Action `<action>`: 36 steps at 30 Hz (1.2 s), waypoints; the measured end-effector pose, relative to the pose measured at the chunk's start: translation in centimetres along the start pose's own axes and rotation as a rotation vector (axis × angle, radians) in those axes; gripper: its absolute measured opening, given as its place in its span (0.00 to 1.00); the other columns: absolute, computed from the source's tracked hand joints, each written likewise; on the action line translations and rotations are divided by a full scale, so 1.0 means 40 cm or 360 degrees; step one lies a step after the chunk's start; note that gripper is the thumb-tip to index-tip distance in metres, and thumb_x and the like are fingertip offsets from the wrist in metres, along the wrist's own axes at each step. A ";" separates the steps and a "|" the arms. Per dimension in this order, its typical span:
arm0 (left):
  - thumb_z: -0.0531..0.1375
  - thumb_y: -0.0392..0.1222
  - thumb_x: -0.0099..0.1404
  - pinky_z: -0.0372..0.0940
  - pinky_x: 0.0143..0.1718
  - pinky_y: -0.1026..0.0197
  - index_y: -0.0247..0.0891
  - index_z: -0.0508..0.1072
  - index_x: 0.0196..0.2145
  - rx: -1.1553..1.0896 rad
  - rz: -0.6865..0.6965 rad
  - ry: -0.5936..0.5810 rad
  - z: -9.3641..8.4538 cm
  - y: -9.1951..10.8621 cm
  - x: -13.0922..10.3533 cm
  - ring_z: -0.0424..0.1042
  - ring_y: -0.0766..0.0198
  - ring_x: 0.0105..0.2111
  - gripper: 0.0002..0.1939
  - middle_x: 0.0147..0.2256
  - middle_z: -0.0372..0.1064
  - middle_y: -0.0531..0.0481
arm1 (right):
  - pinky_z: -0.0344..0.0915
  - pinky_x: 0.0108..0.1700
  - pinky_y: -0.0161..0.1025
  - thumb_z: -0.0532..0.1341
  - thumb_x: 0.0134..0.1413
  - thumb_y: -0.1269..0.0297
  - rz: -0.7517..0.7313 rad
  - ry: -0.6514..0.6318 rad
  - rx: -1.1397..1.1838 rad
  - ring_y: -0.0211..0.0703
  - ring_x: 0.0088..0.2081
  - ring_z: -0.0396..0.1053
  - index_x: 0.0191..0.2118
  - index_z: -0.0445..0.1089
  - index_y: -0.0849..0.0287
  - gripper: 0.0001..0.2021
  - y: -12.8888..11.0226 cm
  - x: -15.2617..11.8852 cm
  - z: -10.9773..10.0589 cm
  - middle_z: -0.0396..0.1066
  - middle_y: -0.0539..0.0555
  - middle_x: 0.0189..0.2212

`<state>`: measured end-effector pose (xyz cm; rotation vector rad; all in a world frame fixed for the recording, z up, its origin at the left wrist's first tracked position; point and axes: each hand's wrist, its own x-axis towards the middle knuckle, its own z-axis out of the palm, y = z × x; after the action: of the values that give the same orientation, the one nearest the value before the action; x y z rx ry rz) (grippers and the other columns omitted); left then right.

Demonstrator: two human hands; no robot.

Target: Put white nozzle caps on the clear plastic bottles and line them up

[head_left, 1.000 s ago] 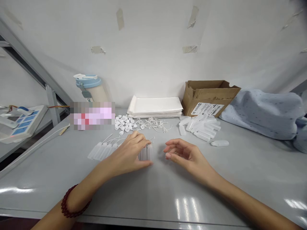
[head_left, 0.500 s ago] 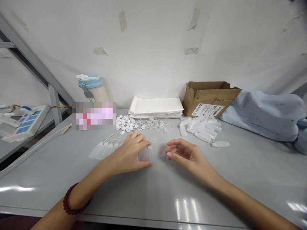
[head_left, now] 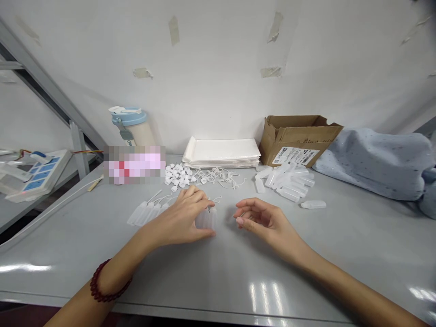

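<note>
left hand (head_left: 185, 218) arches palm down over the middle of a row of clear tubes (head_left: 145, 214), thumb at their near ends and fingertips at their far ends, with a wide gap between; whether it grips them cannot be told. the row lies side by side on the grey table (head_left: 204, 281), showing to the left of the hand and again between thumb and fingers, with white strings at the far ends. right hand (head_left: 264, 220) is half curled and open, thumb apart from the fingers, well to the right of the row; nothing can be seen in it.

beyond the left hand sit a pile of white caps (head_left: 178, 176) and, just right of it, loose strings (head_left: 221, 177). farther back is a stack of white envelopes (head_left: 223, 152). a heap of loose tubes (head_left: 289, 181) lies at far right, in front of an open cardboard box (head_left: 289, 138), and a single tube (head_left: 313, 205) rests apart, nearer and to the right. pale blue cloth (head_left: 374, 163) bunches beside the box. at far left, a blue-lidded bottle (head_left: 136, 129) stands behind a blurred pink item (head_left: 143, 164).
</note>
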<state>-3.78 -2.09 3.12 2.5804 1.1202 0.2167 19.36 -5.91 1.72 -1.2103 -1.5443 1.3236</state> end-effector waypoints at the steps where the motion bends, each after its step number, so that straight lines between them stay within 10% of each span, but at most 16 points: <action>1: 0.63 0.54 0.57 0.58 0.47 0.50 0.40 0.69 0.49 0.0001 -0.0006 -0.0004 0.000 0.000 0.000 0.57 0.52 0.45 0.25 0.40 0.64 0.46 | 0.66 0.40 0.42 0.63 0.52 0.59 -0.0004 0.0003 -0.0002 0.41 0.34 0.71 0.41 0.67 0.57 0.12 -0.001 0.000 0.000 0.73 0.53 0.35; 31: 0.61 0.61 0.57 0.59 0.46 0.47 0.43 0.71 0.48 -0.0018 0.0056 0.0122 0.019 0.004 0.004 0.57 0.50 0.46 0.26 0.43 0.62 0.45 | 0.66 0.40 0.43 0.63 0.53 0.58 -0.0004 0.0011 -0.0015 0.42 0.34 0.71 0.42 0.67 0.57 0.12 0.006 -0.001 -0.004 0.73 0.53 0.35; 36: 0.49 0.53 0.69 0.57 0.51 0.48 0.39 0.69 0.49 -0.0110 -0.0083 0.0292 0.015 -0.012 0.015 0.57 0.54 0.47 0.20 0.44 0.64 0.44 | 0.66 0.40 0.43 0.63 0.53 0.58 -0.0016 0.0030 -0.0018 0.42 0.34 0.71 0.42 0.67 0.57 0.12 -0.001 0.000 -0.008 0.74 0.53 0.35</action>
<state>-3.55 -1.50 2.40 2.5074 1.2187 0.4793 19.67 -5.84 1.81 -1.2168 -1.5445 1.2952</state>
